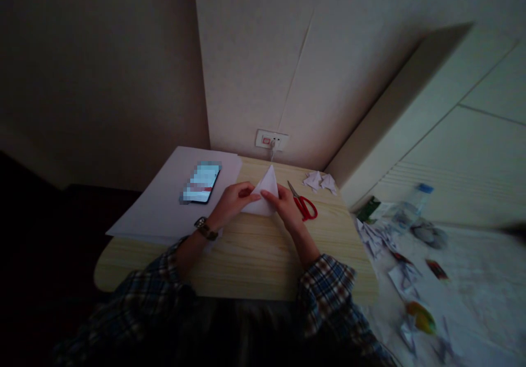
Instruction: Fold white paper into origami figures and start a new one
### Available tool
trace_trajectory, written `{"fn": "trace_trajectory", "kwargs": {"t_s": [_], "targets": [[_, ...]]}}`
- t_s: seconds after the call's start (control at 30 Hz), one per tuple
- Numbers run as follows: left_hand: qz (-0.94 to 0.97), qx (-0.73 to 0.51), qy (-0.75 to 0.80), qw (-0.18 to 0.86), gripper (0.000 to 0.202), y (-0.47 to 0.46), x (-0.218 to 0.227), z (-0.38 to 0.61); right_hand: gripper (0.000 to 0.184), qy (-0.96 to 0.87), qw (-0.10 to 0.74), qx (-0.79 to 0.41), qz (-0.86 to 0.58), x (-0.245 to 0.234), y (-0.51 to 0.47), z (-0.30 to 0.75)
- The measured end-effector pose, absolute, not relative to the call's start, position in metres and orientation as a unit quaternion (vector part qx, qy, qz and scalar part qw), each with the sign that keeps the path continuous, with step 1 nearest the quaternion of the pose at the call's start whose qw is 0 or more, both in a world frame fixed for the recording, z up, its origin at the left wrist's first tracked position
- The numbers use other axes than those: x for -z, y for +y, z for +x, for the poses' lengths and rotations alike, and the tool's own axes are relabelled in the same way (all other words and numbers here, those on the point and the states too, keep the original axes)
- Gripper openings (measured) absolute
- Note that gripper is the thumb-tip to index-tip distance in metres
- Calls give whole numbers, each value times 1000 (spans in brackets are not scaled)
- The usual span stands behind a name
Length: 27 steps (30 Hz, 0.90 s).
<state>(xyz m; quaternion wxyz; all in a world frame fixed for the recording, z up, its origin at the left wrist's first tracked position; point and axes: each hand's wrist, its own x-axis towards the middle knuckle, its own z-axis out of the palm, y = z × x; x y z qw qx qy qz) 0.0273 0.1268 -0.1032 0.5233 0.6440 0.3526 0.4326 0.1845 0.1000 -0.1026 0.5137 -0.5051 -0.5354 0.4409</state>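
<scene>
A folded white paper (265,189) with a pointed top stands on the wooden table (255,252). My left hand (232,201) pinches its left edge, fingers closed on the paper. My right hand (285,205) holds its right side, thumb and fingers pressed on the fold. A watch sits on my left wrist. Both sleeves are plaid.
A phone (201,183) lies on a stack of white sheets (164,202) at the left. Red-handled scissors (304,204) lie right of my hands. Folded paper figures (320,181) sit at the table's far right corner. A wall socket (271,139) is behind. Paper scraps and a bottle (413,202) litter the bed.
</scene>
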Motion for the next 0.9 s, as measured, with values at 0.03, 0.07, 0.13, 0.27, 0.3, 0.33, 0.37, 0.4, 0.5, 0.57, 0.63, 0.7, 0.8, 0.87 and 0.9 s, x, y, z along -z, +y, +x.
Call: {"fn": "trace_trajectory", "kwargs": {"t_s": [0.03, 0.07, 0.13, 0.27, 0.3, 0.33, 0.37, 0.4, 0.5, 0.57, 0.63, 0.7, 0.8, 0.87, 0.9], "targets": [[640, -436, 351, 526, 24, 126, 103, 28, 25, -537, 517, -430, -509, 104, 100, 184], [636, -439, 350, 529, 24, 126, 102, 28, 25, -538, 519, -422, -513, 105, 101, 184], [628, -442, 346, 539, 24, 125, 102, 29, 25, -539, 521, -414, -517, 106, 101, 183], [620, -443, 344, 548, 24, 125, 103, 29, 25, -537, 526, -408, -517, 106, 100, 183], [619, -444, 346, 547, 25, 126, 103, 29, 25, -536, 528, -408, -517, 106, 101, 183], [619, -446, 348, 546, 25, 126, 104, 29, 25, -535, 529, -408, -518, 107, 101, 183], [617, -448, 349, 544, 25, 126, 104, 29, 25, -534, 529, -408, -518, 107, 101, 184], [616, -452, 349, 544, 25, 126, 104, 29, 25, -533, 529, -408, -519, 107, 101, 184], [613, -464, 346, 537, 25, 127, 105, 29, 25, -533, 529, -406, -521, 108, 101, 185], [610, -469, 351, 534, 25, 127, 105, 30, 26, -532, 530, -406, -522, 108, 101, 185], [607, -469, 356, 533, 26, 127, 105, 30, 26, -526, 533, -411, -520, 107, 100, 184], [605, -468, 356, 537, 27, 127, 103, 29, 25, -519, 535, -420, -517, 106, 99, 183], [603, -472, 352, 539, 28, 126, 101, 29, 25, -514, 535, -423, -519, 106, 99, 182], [601, -474, 357, 536, 28, 126, 101, 29, 25, -512, 534, -420, -525, 106, 99, 181], [602, -474, 360, 532, 28, 126, 100, 29, 25, -511, 535, -418, -527, 106, 99, 181]]}}
